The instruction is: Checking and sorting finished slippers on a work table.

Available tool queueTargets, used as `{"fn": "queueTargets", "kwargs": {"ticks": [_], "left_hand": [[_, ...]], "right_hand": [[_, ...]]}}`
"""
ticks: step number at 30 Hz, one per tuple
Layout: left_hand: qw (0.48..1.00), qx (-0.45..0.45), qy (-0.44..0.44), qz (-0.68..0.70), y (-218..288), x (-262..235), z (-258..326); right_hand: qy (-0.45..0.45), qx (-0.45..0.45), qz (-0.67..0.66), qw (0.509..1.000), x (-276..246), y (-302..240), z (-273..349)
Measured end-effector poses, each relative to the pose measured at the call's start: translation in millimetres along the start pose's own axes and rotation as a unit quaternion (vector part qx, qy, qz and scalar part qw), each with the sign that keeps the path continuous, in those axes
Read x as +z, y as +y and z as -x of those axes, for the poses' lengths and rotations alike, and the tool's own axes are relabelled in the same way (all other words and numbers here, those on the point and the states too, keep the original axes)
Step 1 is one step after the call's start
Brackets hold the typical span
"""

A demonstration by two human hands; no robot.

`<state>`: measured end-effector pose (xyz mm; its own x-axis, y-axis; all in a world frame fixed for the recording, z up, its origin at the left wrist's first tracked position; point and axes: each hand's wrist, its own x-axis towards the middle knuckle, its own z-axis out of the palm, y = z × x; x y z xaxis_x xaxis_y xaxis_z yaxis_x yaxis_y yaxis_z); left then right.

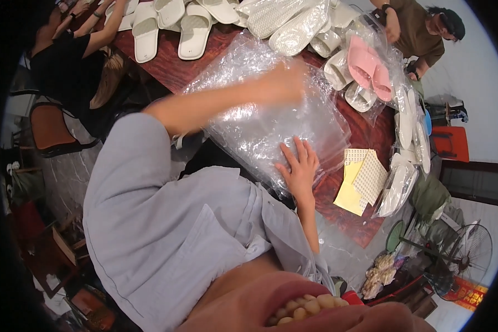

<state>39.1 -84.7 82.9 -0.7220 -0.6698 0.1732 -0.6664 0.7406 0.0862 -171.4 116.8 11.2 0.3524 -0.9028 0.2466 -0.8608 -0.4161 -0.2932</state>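
Observation:
A stack of clear plastic bags [249, 124] lies across the dark red wooden table [353, 229] in front of me. My right hand [300, 169] rests on its near right part, fingers spread and holding nothing. Above the bags' far part, my left arm reaches across from the left. My left hand [288, 83] is smeared by motion, so its fingers and any grip do not show. To the right of the bags lie label sheets [369, 178], white with small rows of marks, beside a yellow sheet [348, 191].
White slippers [145, 33] line the far edge. Bagged white slippers [285, 25] and bagged pink slippers [365, 63] lie at the far right. One person [426, 30] stands at the far right, another [66, 66] sits at the left near a chair [55, 127]. A fan [465, 260] stands lower right.

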Motion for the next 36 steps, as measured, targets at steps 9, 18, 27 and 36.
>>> {"fn": "queueTargets", "kwargs": {"ticks": [9,18,27,36], "left_hand": [[0.979,0.022,0.075,0.189,100.3,90.0,52.3],[0.983,0.048,0.115,0.137,104.7,93.2,56.3],[0.990,0.044,0.067,0.113,105.2,89.2,53.6],[0.988,0.035,0.090,0.124,106.7,95.5,55.2]], "right_hand": [[-0.172,-0.001,-0.137,0.976,-61.2,22.7,-28.7],[0.036,-0.069,-0.214,0.974,-47.7,87.9,-240.7],[0.134,-0.084,0.238,0.958,38.8,127.3,-382.6],[0.287,-0.075,0.046,0.954,7.9,126.2,-407.5]]}}
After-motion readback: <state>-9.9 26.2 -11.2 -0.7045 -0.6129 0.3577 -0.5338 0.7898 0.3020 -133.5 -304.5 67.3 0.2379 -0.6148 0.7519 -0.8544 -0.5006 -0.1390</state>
